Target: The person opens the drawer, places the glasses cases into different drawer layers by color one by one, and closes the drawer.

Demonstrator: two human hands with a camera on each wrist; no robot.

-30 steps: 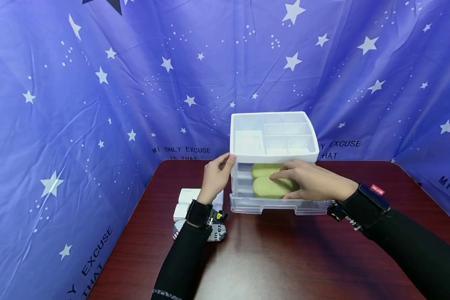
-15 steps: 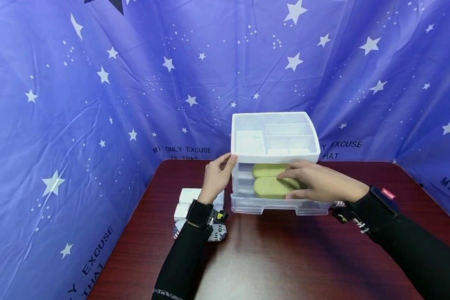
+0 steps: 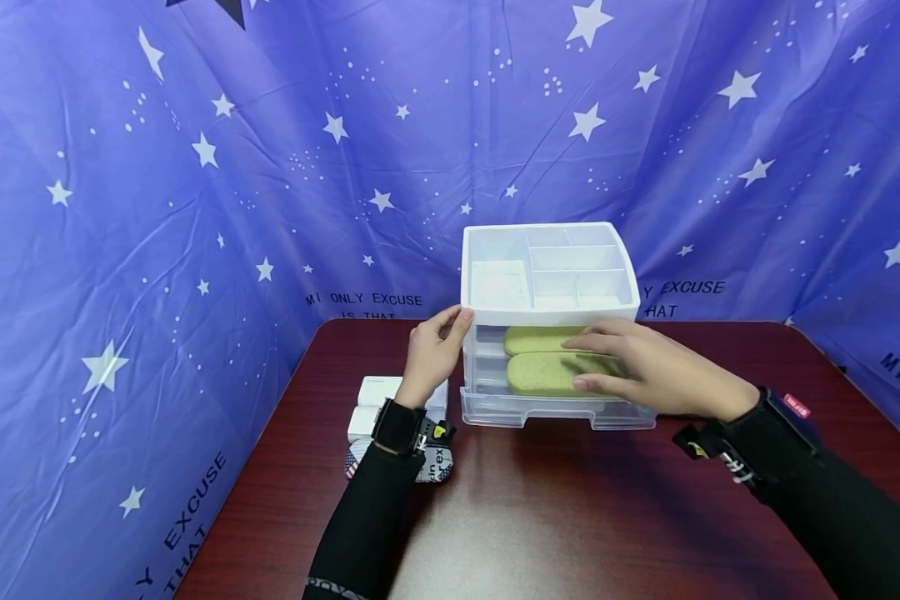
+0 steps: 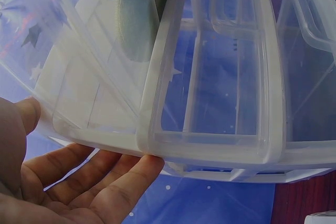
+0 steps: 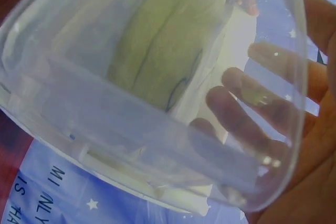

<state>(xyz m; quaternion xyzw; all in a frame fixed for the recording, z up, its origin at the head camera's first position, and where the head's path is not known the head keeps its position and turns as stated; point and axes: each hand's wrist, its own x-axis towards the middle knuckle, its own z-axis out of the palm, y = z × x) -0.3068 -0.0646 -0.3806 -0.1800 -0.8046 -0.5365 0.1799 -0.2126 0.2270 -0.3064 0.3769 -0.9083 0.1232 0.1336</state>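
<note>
A white desktop organizer (image 3: 551, 317) with clear drawers stands on the table, its top divided into compartments. One clear drawer (image 3: 558, 412) is pulled out towards me. Two rounded, oblong green cases (image 3: 540, 377) lie side by side in it. My left hand (image 3: 431, 354) grips the organizer's front left corner, thumb on one side of the white frame (image 4: 105, 139) and fingers on the other. Over the drawer's right side my right hand (image 3: 652, 367) reaches in, fingers extended over the right ends of the cases. In the right wrist view these fingers (image 5: 244, 108) show through clear plastic, holding nothing.
Left of the organizer, partly behind my left wrist, are white boxes (image 3: 378, 404) and a patterned pouch-like item (image 3: 435, 464) with lettering. The dark red wooden table (image 3: 555, 525) ends at a blue starry curtain (image 3: 420, 150).
My right hand has slid to the right across the green cases, its fingers straightening and more of the cases showing. The left hand and the organizer have stayed put.
</note>
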